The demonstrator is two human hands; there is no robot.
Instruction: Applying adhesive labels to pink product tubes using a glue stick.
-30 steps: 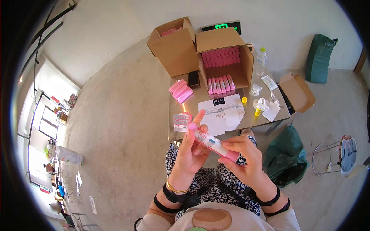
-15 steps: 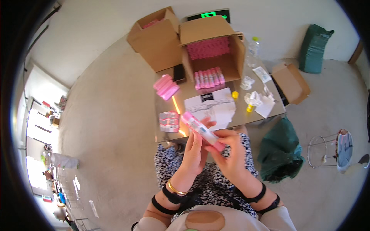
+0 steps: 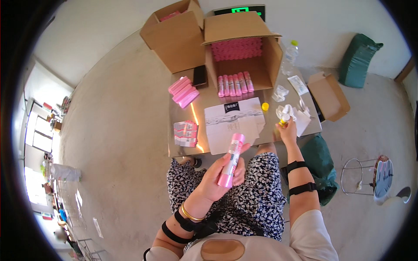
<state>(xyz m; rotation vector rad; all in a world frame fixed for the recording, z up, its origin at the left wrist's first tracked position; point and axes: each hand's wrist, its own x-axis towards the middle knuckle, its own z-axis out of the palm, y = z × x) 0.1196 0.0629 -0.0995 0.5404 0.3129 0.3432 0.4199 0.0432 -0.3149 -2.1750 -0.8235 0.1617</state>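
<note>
Upright and slightly tilted, a pink tube (image 3: 232, 160) shaped like a glue stick, with a printed label, is held in my left hand (image 3: 215, 176) above my lap. My right hand (image 3: 287, 131) is stretched out to the table's right side, its fingers closed around a small yellow-and-white bottle (image 3: 284, 119) beside crumpled white tissue (image 3: 286, 111). A loose yellow cap (image 3: 265, 106) lies to the left of that hand. Several similar pink tubes (image 3: 235, 84) stand in a row at the open cardboard box (image 3: 244, 30). White printed sheets (image 3: 233, 117) lie beyond my left hand.
Stacked pink packets (image 3: 183, 92), label sheets (image 3: 186, 133) and a black phone (image 3: 200, 76) lie on the table's left. A second carton (image 3: 176, 41) stands behind them. At the right are a clear bottle (image 3: 290, 56), an open carton (image 3: 329, 96) and a green bag (image 3: 318, 158).
My right hand has let go of the pink tube and reached out right to the small bottle. The left hand now holds the tube alone, lower and more upright.
</note>
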